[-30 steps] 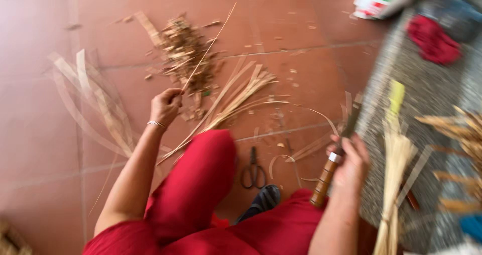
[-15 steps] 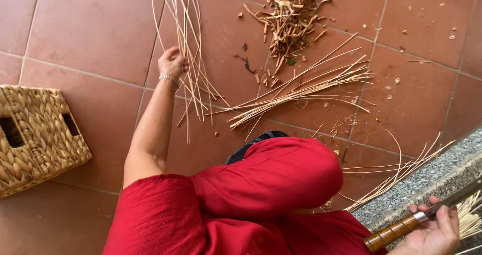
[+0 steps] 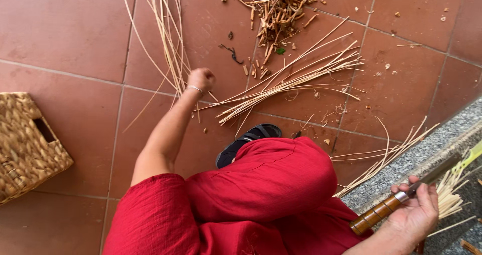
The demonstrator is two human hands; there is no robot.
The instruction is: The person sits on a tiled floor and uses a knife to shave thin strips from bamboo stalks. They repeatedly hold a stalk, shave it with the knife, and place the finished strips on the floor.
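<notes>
I'm looking down on red floor tiles (image 3: 65,34), with red trousers (image 3: 271,184) filling the bottom of the view and a woven basket (image 3: 27,144) off to the left. 1 spread of pale cane strips (image 3: 296,76) lies near a scrap pile (image 3: 276,9). My left hand (image 3: 201,79) has its grip clamped on long cane strands (image 3: 165,39) trailing up the tiles. My right hand (image 3: 416,212), by the grey stone step (image 3: 427,154), is closed round a wooden-handled knife (image 3: 386,209).
</notes>
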